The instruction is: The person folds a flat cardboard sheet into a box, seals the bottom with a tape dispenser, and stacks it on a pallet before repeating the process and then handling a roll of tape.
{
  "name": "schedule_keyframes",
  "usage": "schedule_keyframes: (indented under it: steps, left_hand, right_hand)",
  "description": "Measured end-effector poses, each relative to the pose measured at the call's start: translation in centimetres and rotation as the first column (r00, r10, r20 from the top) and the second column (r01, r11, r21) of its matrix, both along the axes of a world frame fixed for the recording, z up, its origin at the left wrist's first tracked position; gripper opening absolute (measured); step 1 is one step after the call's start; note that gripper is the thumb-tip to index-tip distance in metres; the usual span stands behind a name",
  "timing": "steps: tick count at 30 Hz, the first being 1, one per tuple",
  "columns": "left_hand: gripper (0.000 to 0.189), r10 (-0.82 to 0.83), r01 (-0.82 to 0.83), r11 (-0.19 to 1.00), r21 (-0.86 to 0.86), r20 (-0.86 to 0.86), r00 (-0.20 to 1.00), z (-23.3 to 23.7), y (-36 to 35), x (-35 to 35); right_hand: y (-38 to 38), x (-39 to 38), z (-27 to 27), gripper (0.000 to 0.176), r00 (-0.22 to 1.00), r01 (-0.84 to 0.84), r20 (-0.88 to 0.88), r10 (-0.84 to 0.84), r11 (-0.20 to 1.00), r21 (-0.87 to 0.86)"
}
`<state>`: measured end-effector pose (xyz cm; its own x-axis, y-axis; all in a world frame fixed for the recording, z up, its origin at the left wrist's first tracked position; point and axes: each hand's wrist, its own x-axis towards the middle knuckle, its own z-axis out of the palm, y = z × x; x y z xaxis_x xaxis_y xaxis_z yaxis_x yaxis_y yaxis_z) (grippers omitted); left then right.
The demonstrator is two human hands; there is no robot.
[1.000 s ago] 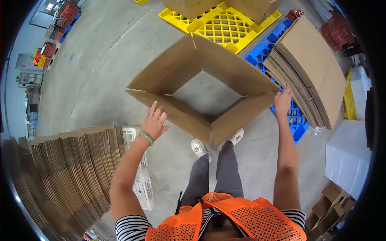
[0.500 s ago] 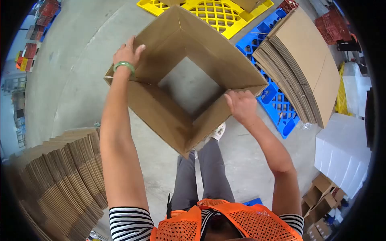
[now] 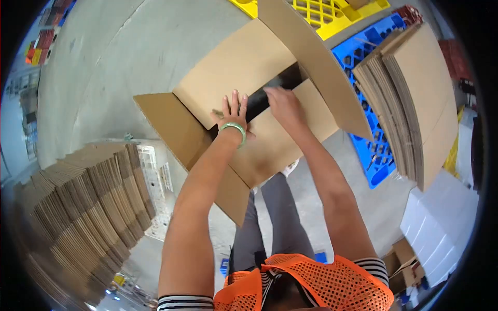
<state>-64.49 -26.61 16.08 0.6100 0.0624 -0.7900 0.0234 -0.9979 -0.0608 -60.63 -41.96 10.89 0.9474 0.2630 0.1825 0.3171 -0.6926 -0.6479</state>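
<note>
The cardboard box (image 3: 207,116) is in front of you, in the middle of the view and above your grey-trousered legs (image 3: 285,217); its far flap (image 3: 233,67) and near flap (image 3: 270,147) lie folded inward, with a dark gap (image 3: 258,106) left between their edges; its right flap (image 3: 321,65) and left flap (image 3: 176,137) stand outward. Your left hand (image 3: 233,113), with a green bracelet (image 3: 233,125) at the wrist, is at the gap's left end; its fingers are spread apart over the far flap's edge, and the thumb points toward the near flap. Your right hand (image 3: 287,106) is at the gap, by the near flap's edge; its fingers are curled, and you cannot tell from this angle whether they are clamped on the cardboard.

To your left, a stack of folded cartons (image 3: 93,207) stands beside a white pallet (image 3: 153,173); to your right, a pile of flat cardboard (image 3: 425,93) rests on a blue pallet (image 3: 381,173); a yellow pallet (image 3: 329,26) lies beyond the box on the grey floor (image 3: 124,62); you wear an orange mesh vest (image 3: 321,280) over striped sleeves (image 3: 372,269).
</note>
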Motion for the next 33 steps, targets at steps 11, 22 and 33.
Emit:
schedule_keyframes:
  steps: [11,22,33]
  left_hand:
    - [0.12,-0.008,0.005,1.0,0.029,0.081,0.997,-0.8,-1.0,0.1]
    - [0.084,0.518,-0.451,0.81,-0.374,0.817,0.253,9.2,3.1,-11.3]
    - [0.087,0.411,-0.338,0.907,-0.251,0.708,0.574,-6.7,-8.5,-0.3]
  right_hand:
    - [-6.0,6.2,8.3,0.062,0.909,-0.148,-0.369,0.193,0.978,0.145]
    - [-2.6,-2.9,-1.3,0.074,0.99,-0.095,0.051,0.132,0.885,-0.456]
    - [-7.7,-3.1,-1.3,0.08,0.984,0.043,0.16,0.08,0.762,-0.646]
